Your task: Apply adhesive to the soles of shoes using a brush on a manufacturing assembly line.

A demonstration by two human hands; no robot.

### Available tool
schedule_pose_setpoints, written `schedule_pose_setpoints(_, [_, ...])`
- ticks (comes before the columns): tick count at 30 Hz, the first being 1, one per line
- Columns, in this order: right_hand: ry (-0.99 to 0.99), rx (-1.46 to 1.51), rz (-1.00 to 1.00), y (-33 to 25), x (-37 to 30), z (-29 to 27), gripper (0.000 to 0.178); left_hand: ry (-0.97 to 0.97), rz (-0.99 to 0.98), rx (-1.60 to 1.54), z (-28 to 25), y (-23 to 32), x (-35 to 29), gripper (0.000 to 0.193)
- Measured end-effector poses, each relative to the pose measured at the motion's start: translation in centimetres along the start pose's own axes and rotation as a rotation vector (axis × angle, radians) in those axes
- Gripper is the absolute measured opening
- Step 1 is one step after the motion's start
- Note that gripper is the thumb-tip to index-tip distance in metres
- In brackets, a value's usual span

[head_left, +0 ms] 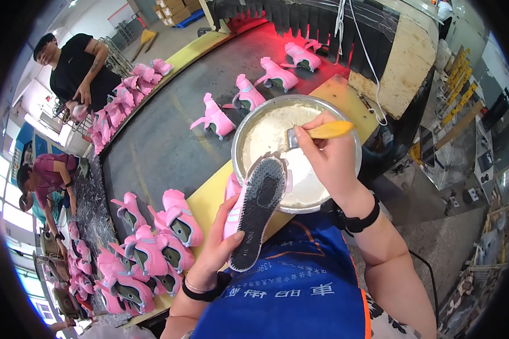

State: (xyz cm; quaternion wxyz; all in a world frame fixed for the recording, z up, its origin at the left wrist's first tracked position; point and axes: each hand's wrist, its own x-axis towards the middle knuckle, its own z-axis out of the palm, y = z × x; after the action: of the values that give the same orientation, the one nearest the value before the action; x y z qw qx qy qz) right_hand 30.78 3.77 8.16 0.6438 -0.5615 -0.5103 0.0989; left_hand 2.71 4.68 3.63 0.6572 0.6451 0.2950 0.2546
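Note:
My left hand [212,254] grips a pink shoe upper [257,214] turned sole side up, its dark grey, stitched bottom facing me. The toe end of that upper reaches over the near left rim of a round metal basin [235,148]. Thick white liquid [264,129] fills the basin, perhaps glue. Over it, my right hand [329,161] is closed around a brush [332,130] with a yellow handle. The brush's metal band points left; its bristles are hard to make out near the liquid.
A dark conveyor belt [158,164] carries several pink uppers [214,117] toward a red-lit opening with black strip curtains [291,18]. More uppers [144,254] pile up at my left. Across the belt stands a person in black [73,68]; another in purple [54,169] bends farther left.

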Motion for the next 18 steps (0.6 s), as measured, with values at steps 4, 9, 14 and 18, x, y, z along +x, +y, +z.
schedule_pose_setpoints(4, [0.012, 0.052, -0.062, -0.3, -2.0, -0.2, 0.018, 0.005, -0.052, -0.236, 0.4, 1.4, 0.0, 0.085])
schedule_pose_setpoints(9, [-0.177, -0.023, 0.094, -1.7, -5.1, -0.8, 0.017, 0.066, -0.01, -0.219, 0.4, 1.3, 0.6, 0.084])
schedule_pose_setpoints(14, [0.009, 0.132, 0.104, -2.4, -4.4, -0.7, 0.019, 0.099, 0.018, -0.043, 0.1, 0.5, 0.3, 0.083])
schedule_pose_setpoints(18, [-0.004, 0.19, 0.154, -2.9, -3.8, 0.5, 0.022, 0.088, 0.071, 0.051, 0.6, -0.4, 0.6, 0.083])
